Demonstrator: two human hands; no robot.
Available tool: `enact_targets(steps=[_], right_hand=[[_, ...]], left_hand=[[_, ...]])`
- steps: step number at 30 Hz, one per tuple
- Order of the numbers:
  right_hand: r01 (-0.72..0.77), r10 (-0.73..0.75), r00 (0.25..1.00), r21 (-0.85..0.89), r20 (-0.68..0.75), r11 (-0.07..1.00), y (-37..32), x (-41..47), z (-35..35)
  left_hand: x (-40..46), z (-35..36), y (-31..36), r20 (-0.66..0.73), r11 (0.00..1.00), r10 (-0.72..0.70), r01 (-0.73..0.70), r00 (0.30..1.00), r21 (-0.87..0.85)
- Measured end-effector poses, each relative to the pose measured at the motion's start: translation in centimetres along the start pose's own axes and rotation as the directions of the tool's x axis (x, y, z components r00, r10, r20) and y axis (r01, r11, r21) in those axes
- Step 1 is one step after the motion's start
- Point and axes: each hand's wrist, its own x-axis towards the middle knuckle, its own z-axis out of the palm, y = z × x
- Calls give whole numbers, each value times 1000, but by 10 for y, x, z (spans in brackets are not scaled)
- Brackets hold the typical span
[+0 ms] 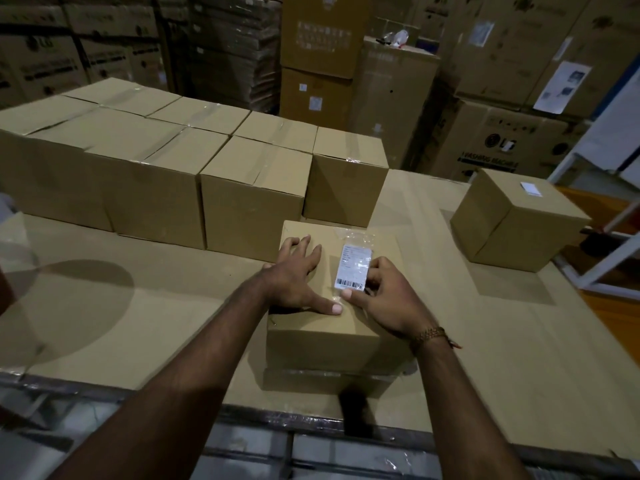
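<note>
Box | table, near front edge | left hand spread flat on lid, steadying | right hand pinches label against lid, likely sticking it | sealed boxes behind

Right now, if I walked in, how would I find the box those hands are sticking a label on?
Find the big cardboard-covered table with a row of boxes along its back. One box sits in front of that row, near the front edge. Unlike the others, it has both hands on top: the left hand pressing flat, the right hand holding a white barcode label.
</note>
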Motion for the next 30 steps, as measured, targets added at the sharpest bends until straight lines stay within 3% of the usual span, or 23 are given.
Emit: enact_targets(steps=[7,12,21,30], right_hand=[[-65,64,998,28,14,998,-2,0,2],[-119,115,993,232,29,966,1,1,-5],[-205,221,975,319,-15,925,-2,8,4],[-101,133,980,204,-149,974,-3,10,14]], left_hand=[[-2,1,0,-13,1000,7,-7,1000,-21],[-2,0,0,-21,1000,13,-13,1000,8],[4,5,-6,-25,999,33,-32,999,34],[-1,3,-3,-38,999,42,-42,998,15]])
